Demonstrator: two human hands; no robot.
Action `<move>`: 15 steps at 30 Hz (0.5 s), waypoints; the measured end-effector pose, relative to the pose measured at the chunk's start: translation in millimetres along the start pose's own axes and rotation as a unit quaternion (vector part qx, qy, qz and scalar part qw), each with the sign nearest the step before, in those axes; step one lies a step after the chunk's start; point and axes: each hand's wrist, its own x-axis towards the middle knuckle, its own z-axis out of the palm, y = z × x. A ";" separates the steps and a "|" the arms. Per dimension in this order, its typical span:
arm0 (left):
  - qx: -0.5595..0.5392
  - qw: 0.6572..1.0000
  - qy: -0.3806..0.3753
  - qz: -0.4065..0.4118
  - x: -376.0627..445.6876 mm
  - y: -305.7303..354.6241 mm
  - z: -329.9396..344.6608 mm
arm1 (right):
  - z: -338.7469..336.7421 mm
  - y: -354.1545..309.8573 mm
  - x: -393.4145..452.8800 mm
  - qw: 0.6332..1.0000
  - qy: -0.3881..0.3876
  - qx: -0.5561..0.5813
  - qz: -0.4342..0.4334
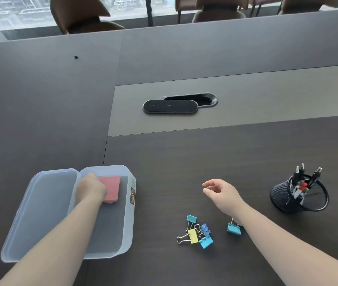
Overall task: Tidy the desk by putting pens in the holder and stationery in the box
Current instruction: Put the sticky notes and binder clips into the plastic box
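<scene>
Head view: box point(130, 205) side label point(132, 196), writing unreadable; left hand point(90, 187) on pink notes point(111, 187).

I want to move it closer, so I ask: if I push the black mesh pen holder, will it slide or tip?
The mesh pen holder probably tips easily: it already leans, and the pens stand tall above its rim. It looks light, being open mesh. Pushing low on its wall seems safer.

Bare desk point(184, 172) between box point(130, 219) and holder point(283, 200); clips point(197, 232) nearer.
</scene>
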 end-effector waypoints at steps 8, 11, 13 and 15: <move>-0.001 0.997 0.055 0.052 -42.6 15.9 -27.2 | -2.2 -10.0 -9.1 0.999 -0.016 -0.033 -0.029; -0.004 0.987 0.087 0.133 -74.0 37.7 -29.3 | -3.9 -10.0 -14.5 0.997 -0.023 -0.063 -0.038; -0.008 0.979 0.075 0.191 -95.5 52.7 -23.6 | -7.8 -3.6 -18.1 0.994 -0.023 -0.106 -0.032; -0.001 0.969 0.039 0.246 -113.4 64.6 -11.4 | -13.6 7.8 -23.5 0.988 -0.012 -0.150 -0.021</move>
